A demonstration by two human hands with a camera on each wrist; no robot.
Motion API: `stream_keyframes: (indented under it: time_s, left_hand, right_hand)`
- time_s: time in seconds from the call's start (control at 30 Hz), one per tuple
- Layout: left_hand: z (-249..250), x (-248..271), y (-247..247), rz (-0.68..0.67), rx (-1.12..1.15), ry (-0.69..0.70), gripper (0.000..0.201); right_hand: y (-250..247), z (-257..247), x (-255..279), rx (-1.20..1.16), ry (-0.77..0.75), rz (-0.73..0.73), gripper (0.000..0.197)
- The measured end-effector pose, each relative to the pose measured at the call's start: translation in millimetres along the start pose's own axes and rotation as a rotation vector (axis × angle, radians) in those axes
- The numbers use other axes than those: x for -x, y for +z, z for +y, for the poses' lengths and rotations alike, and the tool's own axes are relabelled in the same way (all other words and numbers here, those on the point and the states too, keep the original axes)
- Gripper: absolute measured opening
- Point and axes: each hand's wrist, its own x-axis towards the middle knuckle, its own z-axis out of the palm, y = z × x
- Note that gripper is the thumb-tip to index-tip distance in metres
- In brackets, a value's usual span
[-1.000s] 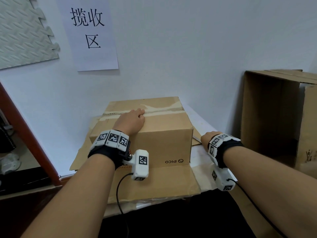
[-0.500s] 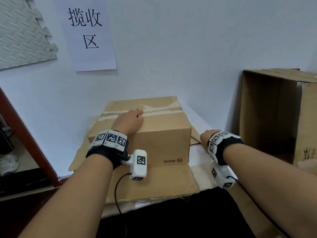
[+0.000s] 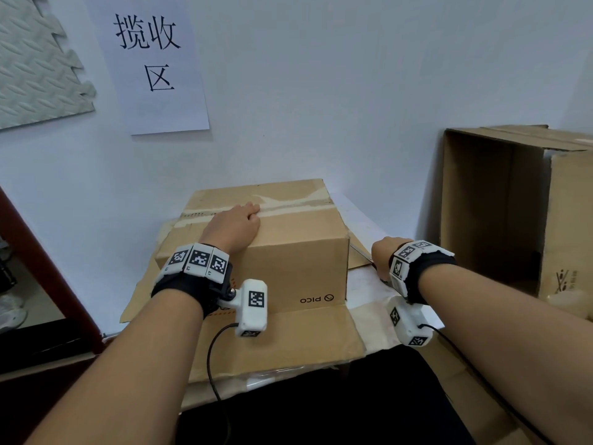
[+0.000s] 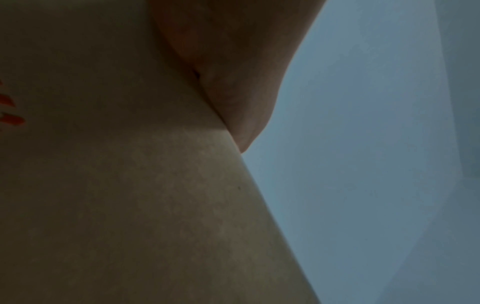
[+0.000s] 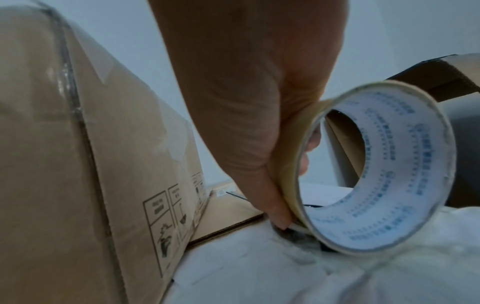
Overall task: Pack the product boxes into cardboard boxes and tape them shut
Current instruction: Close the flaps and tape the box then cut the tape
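Observation:
A closed cardboard box [image 3: 288,252] stands on the table, with clear tape along its top seam. My left hand [image 3: 236,226] rests flat on the box top, fingertips at the seam. In the left wrist view only the palm [image 4: 233,72] against the box wall [image 4: 130,185] shows. My right hand [image 3: 383,255] is low on the table, just right of the box. In the right wrist view it grips a tape roll [image 5: 405,164], thumb [image 5: 272,205] on the outside and fingers inside the core. The roll stands on edge on the white cover beside the box's side [image 5: 78,144].
A flat cardboard sheet [image 3: 288,342] lies under the box on the white-covered table [image 3: 369,319]. A large open carton [image 3: 513,203] stands at the right. A paper sign [image 3: 154,59] hangs on the wall behind.

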Motion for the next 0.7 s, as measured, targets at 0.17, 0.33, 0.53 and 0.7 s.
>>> stream_keyframes:
  time_s: [0.17,0.33,0.53,0.7]
  left_hand:
    - [0.9,1.2,-0.5,0.007,-0.005,0.002,0.047]
    - [-1.6,-0.6,0.0,0.008,-0.004,-0.001,0.047]
    - [-3.1,-1.7,1.0,0.01,0.003,-0.002,0.047]
    - [-1.9,-0.2,1.4,0.009,0.007,0.001,0.047]
  right_hand:
    - [6.0,2.8,-0.2,-0.037,0.024,0.037,0.008]
    - [10.4,3.3,-1.7,-0.015,0.022,0.034,0.007]
    - [9.7,1.8,-5.1,0.053,-0.04,0.037,0.012]
    - [10.7,3.0,-4.3,0.03,-0.058,0.058,0.017]
